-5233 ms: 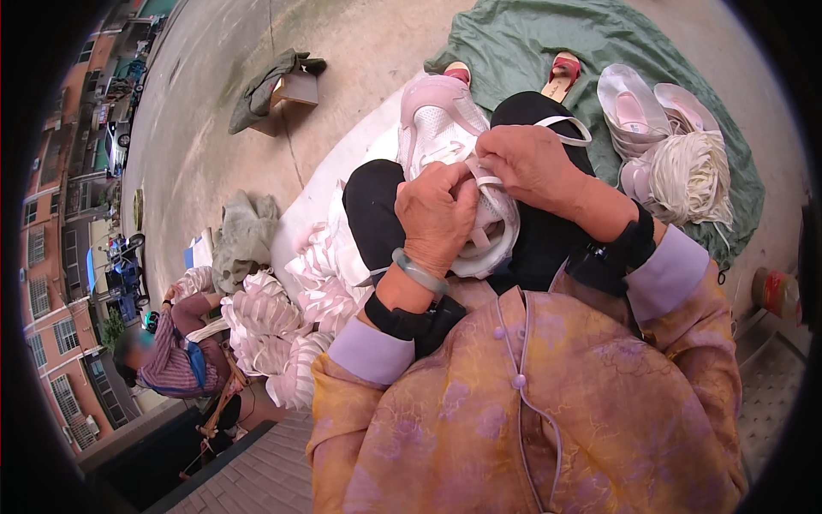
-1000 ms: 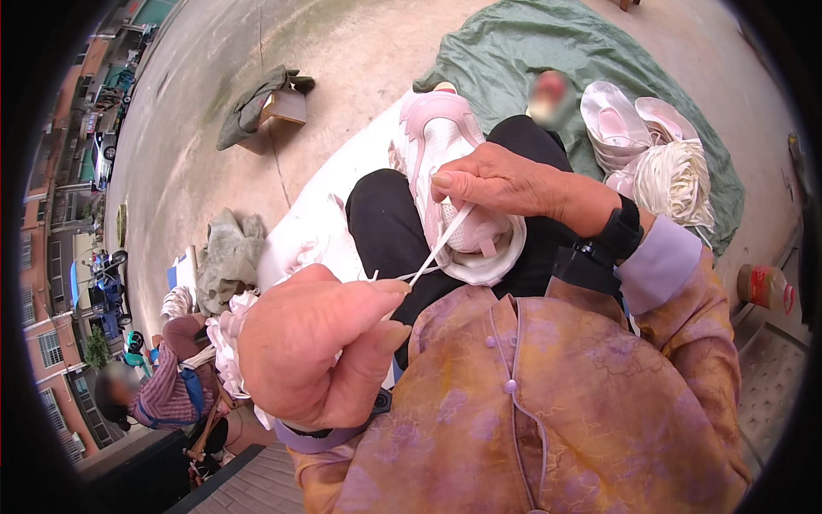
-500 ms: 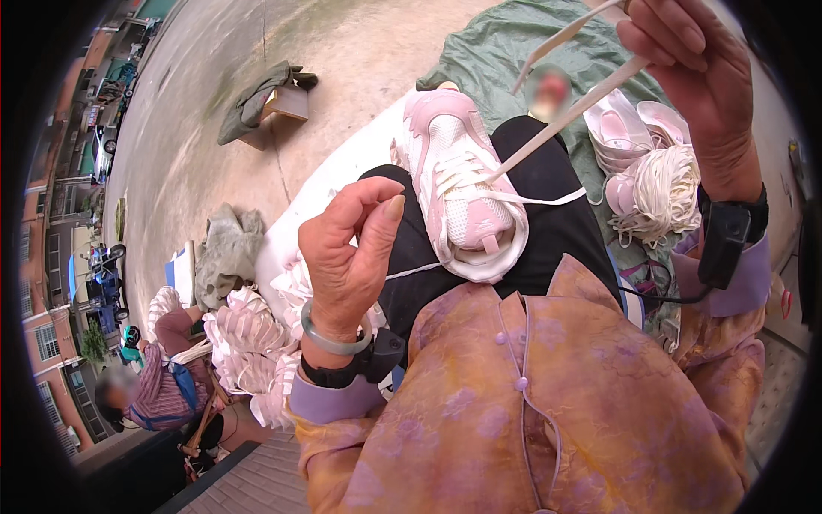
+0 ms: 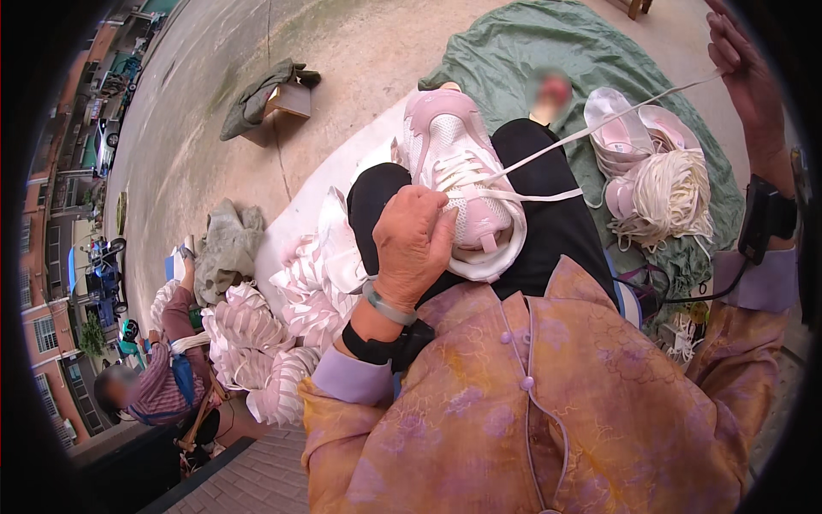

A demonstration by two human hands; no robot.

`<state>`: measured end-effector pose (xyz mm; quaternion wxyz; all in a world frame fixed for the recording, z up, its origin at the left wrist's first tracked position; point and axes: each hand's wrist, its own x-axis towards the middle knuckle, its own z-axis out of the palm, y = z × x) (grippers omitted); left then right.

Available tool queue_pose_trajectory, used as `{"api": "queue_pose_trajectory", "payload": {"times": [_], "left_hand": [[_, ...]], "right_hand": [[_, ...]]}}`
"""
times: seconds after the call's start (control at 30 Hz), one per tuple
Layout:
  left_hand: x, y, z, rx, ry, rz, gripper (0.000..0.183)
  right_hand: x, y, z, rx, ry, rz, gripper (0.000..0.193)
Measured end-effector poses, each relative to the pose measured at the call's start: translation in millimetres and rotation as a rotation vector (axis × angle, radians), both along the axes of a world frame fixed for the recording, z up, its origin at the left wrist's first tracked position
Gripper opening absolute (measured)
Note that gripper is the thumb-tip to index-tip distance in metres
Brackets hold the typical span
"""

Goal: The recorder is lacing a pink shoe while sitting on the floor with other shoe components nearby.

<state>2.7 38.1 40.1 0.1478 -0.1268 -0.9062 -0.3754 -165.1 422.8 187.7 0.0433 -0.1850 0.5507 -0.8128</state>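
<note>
The pink-and-white sneaker point(image 4: 462, 146) sits just above the centre of my frame, between the wearer's black-trousered thighs point(image 4: 548, 167). I read its long axis as nearly upright, leaning slightly left at the top: the toe points to the upper edge, the open collar toward the lower edge. The left hand point(image 4: 413, 240) is at the sneaker's left side, fingers curled in and thumb close to the forefinger; I cannot tell whether it pinches anything. At far upper right I have the right hand point(image 4: 745, 73) pinching a white lace point(image 4: 599, 128) that runs straight back to the sneaker. A second lace strand point(image 4: 548, 198) crosses the thigh on the right.

Around this I see concrete ground point(image 4: 368, 51), a green cloth point(image 4: 488, 51) at upper right and a bundle of white laces point(image 4: 681, 193) over it. Pink-and-white shoe uppers point(image 4: 248, 334) heap at lower left, near a co-worker point(image 4: 158, 385); buildings point(image 4: 43, 257) line the left edge.
</note>
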Motion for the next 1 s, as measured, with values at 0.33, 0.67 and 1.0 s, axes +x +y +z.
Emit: {"api": "queue_pose_trajectory", "payload": {"times": [0.33, 0.67, 1.0], "left_hand": [[12, 3, -5, -0.116, 0.034, 0.064, 0.023], [12, 4, -8, -0.209, 0.057, 0.083, 0.024], [9, 4, -18, -0.233, 0.099, 0.099, 0.020]], "right_hand": [[115, -170, -141, 0.772, 0.556, 0.017, 0.007], [123, -200, -169, 1.149, 0.991, -0.160, 0.014], [105, -199, -169, 1.194, 0.948, -0.003, 0.017]]}}
